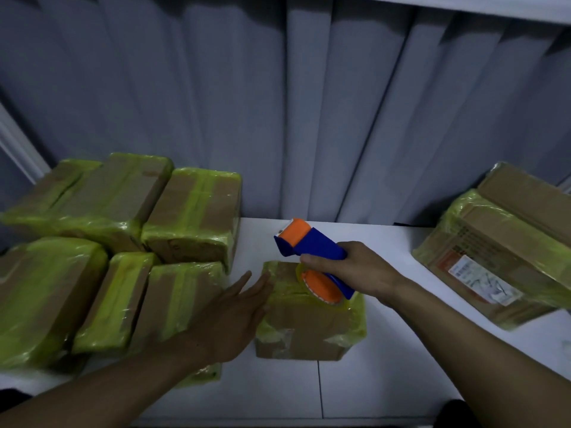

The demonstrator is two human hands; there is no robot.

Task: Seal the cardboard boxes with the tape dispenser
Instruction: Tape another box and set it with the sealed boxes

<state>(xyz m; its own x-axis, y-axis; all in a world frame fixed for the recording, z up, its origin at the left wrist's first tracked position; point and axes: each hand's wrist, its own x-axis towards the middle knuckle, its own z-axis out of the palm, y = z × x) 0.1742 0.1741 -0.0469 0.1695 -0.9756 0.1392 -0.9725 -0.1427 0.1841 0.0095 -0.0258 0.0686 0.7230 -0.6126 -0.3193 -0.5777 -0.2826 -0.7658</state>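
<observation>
Head view: R hand (pixel 355 270) grips blue-orange tape dispenser (pixel 312 242) over 1 cardboard box (pixel 309 329) on white table (pixel 370 381), L hand (pixel 234 316) flat, fingers straight, at its left edge.

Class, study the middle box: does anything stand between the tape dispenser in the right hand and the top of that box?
Nothing visible does. The right hand holds the tape dispenser directly over the top of the middle box. The left hand lies open at the box's left edge, beside the path.
</observation>
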